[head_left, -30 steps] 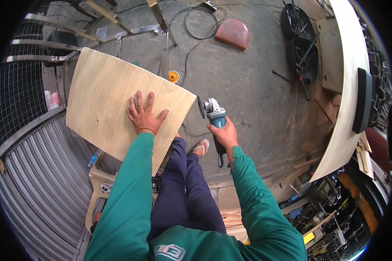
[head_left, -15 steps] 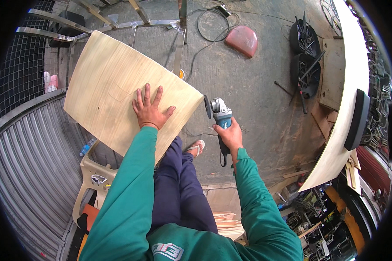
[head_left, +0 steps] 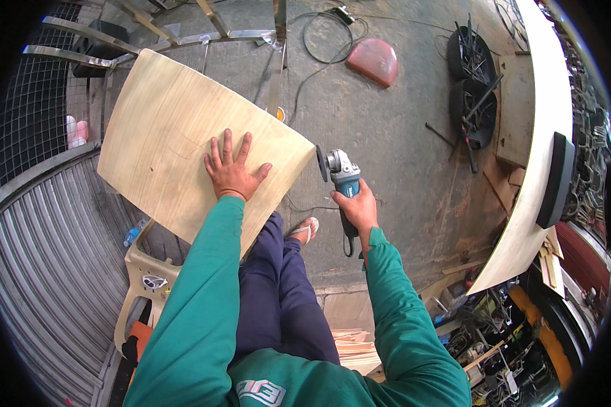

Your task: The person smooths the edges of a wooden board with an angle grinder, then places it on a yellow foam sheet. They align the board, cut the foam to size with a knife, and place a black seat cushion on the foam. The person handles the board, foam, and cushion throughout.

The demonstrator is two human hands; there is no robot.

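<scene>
My left hand (head_left: 234, 169) lies flat with fingers spread on a pale plywood panel (head_left: 163, 129). In my right hand (head_left: 360, 207) is a teal and grey angle grinder (head_left: 345, 173), gripped round its body. Its dark disc (head_left: 322, 163) stands upright close by the panel's right corner; whether it touches the wood I cannot tell. The panel slants from upper left toward my legs, its near edge over my thigh. Part of the grinder's handle is hidden behind my fingers.
A metal frame (head_left: 278, 61) stands beyond the panel. A red rounded seat piece (head_left: 373, 62), a cable (head_left: 305, 41) and black bins of rods (head_left: 478, 115) lie on the concrete floor. A beige plastic chair (head_left: 134, 271) is at left, a long plywood sheet (head_left: 516, 251) at right.
The whole view has shifted slightly. Both hands keep their places, the left on the panel and the right round the grinder, with its disc still at the corner.
</scene>
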